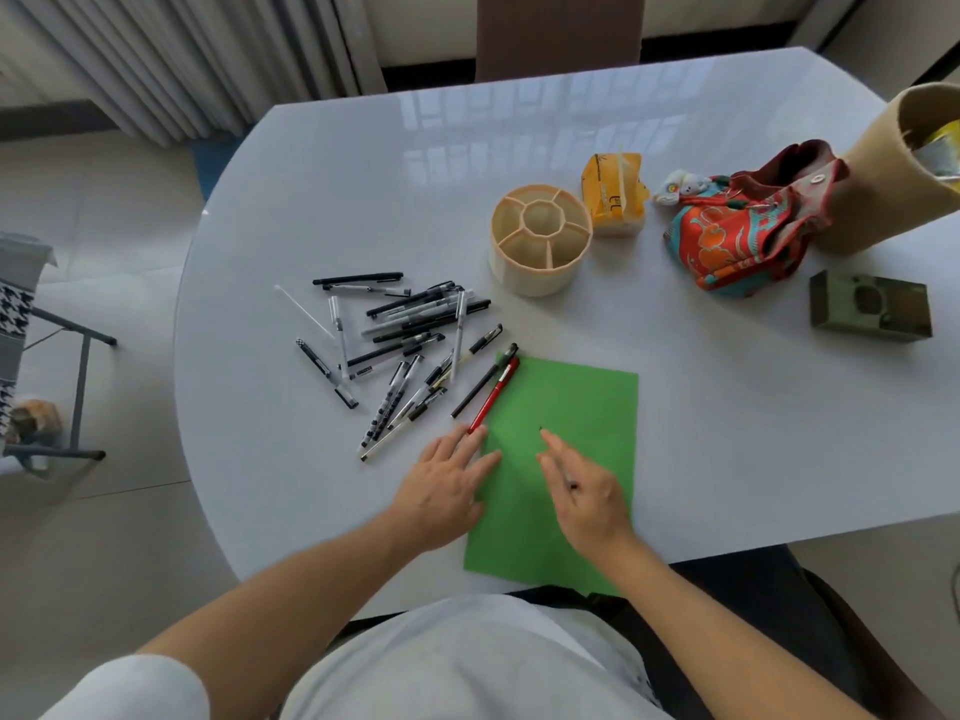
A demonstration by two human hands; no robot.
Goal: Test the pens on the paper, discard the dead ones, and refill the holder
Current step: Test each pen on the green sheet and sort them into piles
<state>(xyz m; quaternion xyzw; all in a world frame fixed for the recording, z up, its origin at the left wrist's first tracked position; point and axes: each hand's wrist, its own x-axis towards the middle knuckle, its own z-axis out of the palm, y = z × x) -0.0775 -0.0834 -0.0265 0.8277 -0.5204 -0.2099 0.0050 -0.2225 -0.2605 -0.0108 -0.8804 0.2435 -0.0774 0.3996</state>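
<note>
Right hand: curled round a thin pen, tip down near the middle of the green paper; pen mostly hidden by fingers, so ink mark hard to judge; a tiny dark dot just visible at the tip.
Left hand: flat, fingers straight, pressing the paper's left edge near the worktop's near edge; risk of paper sliding or creasing if lifted mid-stroke.
Paper: lower edge overhanging the near edge of the worktop; could buckle under a stroke made low down.
Red pen and black pen: lying across the paper's far-left corner, just beside the left fingertips; likely to roll if nudged, mixing tested with untested.
Pen pile: loose heap toward the left edge, pens crossing; easy to lose track of dead ones, no discard spot evident.
Holder: beige, compartmented, empty, beyond the paper toward the far edge; light, may tip when refilled on one side.
Yellow carton: touching or just behind the holder; could be knocked.
</note>
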